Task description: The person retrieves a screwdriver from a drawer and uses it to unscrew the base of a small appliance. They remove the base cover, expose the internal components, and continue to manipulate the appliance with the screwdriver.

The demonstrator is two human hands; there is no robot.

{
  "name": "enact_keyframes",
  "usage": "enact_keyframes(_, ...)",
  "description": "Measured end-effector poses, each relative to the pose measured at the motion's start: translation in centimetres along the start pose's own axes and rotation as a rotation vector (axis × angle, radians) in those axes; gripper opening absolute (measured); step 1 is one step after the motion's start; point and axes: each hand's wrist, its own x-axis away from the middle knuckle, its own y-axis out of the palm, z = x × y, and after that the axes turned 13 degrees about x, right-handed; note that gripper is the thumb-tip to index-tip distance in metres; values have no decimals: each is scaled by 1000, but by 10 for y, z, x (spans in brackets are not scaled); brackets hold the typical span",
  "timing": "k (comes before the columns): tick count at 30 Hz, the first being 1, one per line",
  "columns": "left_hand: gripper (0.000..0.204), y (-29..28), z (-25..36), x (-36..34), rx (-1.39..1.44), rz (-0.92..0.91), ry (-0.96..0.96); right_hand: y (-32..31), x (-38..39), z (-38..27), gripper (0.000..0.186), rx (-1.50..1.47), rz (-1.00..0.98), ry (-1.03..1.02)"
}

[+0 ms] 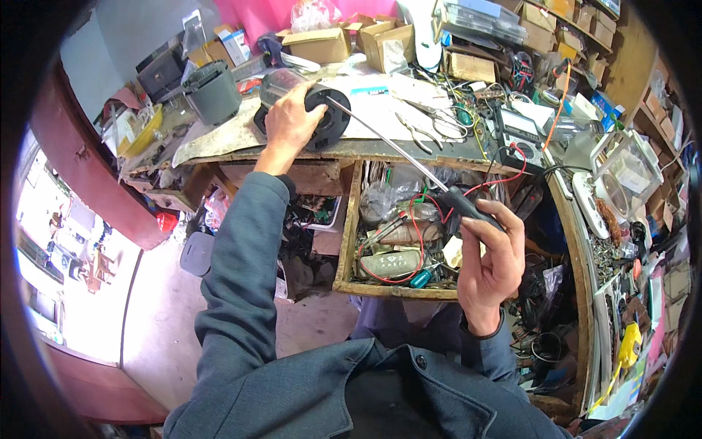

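My left hand (289,123) grips a dark cylindrical appliance part (330,130) lying on its side at the front of the workbench. Its round black end is turned toward me, and a see-through section shows behind my fingers. In my right hand (496,252) is a long screwdriver (466,205), held by its black handle between thumb and fingers. The shaft slants up and left across the bench edge, and its tip meets the black end beside my left thumb. I cannot tell whether it sits in a screw.
Below the screwdriver, an open wooden drawer (398,293) holds tools, bags and a red cable. Pliers (418,132) lie on the bench (351,150), with a meter (519,132) farther right. A grey tub (212,95) stands left, beyond it a yellow basket (143,133). Cardboard boxes (318,45) line the back.
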Motion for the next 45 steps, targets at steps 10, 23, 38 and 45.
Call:
enact_keyframes(10, 52, -9, 6, -1, 21, -76, -72, 15, 3, 12, 20, -180, 44, 153)
enact_keyframes(23, 33, -4, -4, 1, -36, -44, 293, 10, 6, 18, 22, -185, 41, 221)
enact_keyframes(38, 20, 15, -7, 6, -618, 26, 589, 7, 8, 19, 24, -134, 47, 208)
enact_keyframes(45, 23, 24, 1, 3, -586, -30, 454, 2, 8, 20, 24, -152, 67, 209)
